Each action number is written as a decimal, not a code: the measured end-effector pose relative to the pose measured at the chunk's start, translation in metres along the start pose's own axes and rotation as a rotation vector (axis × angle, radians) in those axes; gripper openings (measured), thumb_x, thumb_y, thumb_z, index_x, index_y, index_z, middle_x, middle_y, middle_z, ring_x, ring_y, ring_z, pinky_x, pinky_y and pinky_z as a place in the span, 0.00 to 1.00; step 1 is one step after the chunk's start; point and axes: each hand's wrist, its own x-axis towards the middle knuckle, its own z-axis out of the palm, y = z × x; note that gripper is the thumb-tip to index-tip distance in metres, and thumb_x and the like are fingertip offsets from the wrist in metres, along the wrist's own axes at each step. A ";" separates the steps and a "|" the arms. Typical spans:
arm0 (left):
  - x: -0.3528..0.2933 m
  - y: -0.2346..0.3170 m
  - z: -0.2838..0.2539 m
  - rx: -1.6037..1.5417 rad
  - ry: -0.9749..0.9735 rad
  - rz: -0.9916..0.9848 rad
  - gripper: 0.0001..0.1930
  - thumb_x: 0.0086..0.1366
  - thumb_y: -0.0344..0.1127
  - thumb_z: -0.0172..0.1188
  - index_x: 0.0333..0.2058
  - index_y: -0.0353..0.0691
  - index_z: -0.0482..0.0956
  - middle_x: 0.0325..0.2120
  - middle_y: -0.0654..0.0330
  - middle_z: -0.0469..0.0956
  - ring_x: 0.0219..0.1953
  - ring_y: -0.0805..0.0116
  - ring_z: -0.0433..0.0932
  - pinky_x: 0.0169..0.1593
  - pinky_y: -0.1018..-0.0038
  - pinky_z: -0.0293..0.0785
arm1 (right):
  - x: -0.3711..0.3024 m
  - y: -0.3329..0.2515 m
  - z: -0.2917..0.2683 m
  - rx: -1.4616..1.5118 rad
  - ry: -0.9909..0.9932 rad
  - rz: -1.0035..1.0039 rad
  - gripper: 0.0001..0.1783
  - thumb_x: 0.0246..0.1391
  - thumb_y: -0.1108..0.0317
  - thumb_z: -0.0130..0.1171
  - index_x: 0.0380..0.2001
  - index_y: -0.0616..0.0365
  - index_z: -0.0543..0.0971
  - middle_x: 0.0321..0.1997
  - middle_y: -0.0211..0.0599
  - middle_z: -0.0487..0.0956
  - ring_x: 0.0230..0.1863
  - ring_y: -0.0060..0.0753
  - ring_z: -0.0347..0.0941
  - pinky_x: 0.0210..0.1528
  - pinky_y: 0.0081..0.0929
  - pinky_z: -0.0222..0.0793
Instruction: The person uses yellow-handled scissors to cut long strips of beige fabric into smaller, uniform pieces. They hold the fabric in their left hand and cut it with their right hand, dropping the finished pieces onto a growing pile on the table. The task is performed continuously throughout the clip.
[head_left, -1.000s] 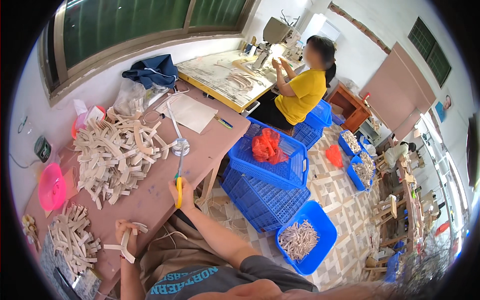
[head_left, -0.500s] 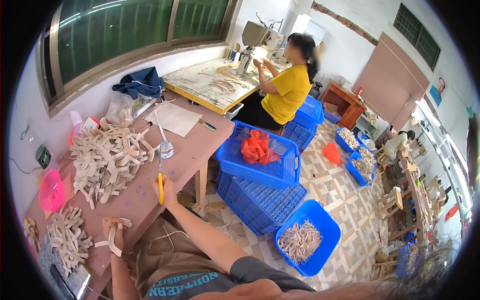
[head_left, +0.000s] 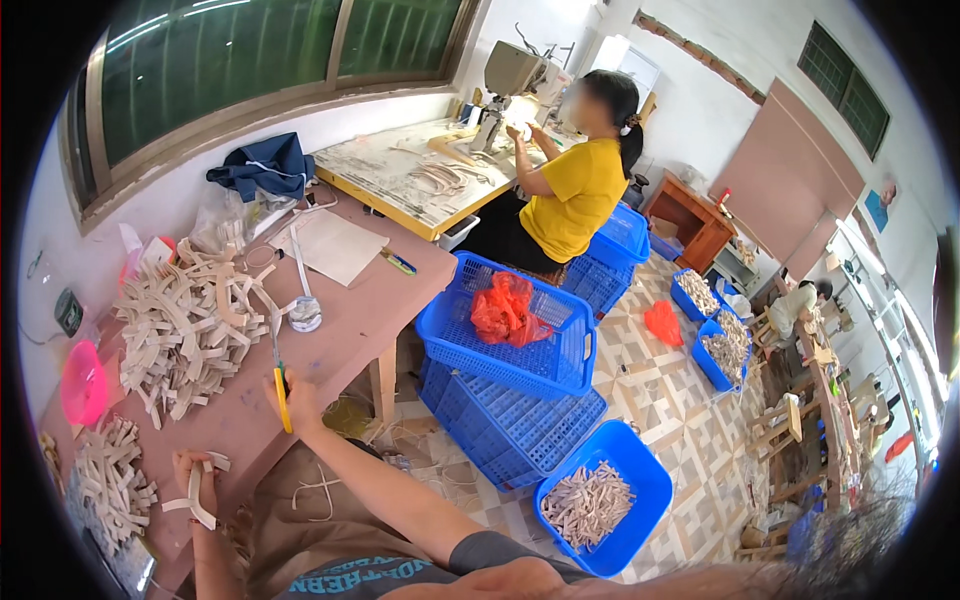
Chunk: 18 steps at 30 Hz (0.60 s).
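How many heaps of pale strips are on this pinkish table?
2: a large heap left of the scissors, a smaller heap left of the left hand. Others may be hidden.

1. Scissors (head_left: 283, 402): yellow handles, a touch of teal near the pivot, slim metal blades. I hold them in my right hand (head_left: 305, 408), at eight o'clock in my view, tips pointing toward twelve. I can't tell whether the blades are parted.
2. Pale strips (head_left: 193, 503): off-white, flat, curved, gripped in my left hand (head_left: 206, 488), apart from the scissors, between seven and eight o'clock from them. Ends stick out toward nine, five and one; their number is unclear.
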 end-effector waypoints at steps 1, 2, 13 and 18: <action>-0.001 -0.001 0.002 -0.001 0.008 0.016 0.02 0.59 0.25 0.52 0.27 0.40 0.72 0.30 0.63 0.62 0.27 0.77 0.65 0.26 0.85 0.67 | 0.000 0.002 0.000 0.009 0.001 0.004 0.14 0.49 0.60 0.59 0.24 0.61 0.71 0.18 0.43 0.74 0.19 0.38 0.71 0.26 0.31 0.66; -0.002 0.000 0.004 -0.013 0.024 0.011 0.03 0.58 0.25 0.52 0.27 0.40 0.72 0.30 0.63 0.62 0.27 0.77 0.65 0.25 0.85 0.66 | 0.001 0.004 0.002 0.018 0.002 0.010 0.14 0.49 0.60 0.59 0.24 0.61 0.71 0.18 0.43 0.73 0.19 0.37 0.71 0.26 0.31 0.66; -0.001 0.005 0.005 0.238 0.146 0.072 0.02 0.55 0.24 0.54 0.25 0.38 0.72 0.28 0.62 0.62 0.22 0.75 0.65 0.20 0.81 0.65 | 0.005 0.002 0.011 0.129 0.033 -0.046 0.16 0.49 0.60 0.60 0.22 0.61 0.68 0.15 0.43 0.71 0.16 0.35 0.63 0.23 0.31 0.64; 0.000 -0.010 0.004 0.269 0.104 0.132 0.01 0.54 0.26 0.55 0.25 0.38 0.73 0.27 0.60 0.62 0.22 0.72 0.67 0.21 0.78 0.66 | 0.010 0.005 0.002 0.082 0.025 0.006 0.17 0.48 0.60 0.60 0.21 0.62 0.68 0.15 0.43 0.70 0.16 0.32 0.61 0.23 0.32 0.63</action>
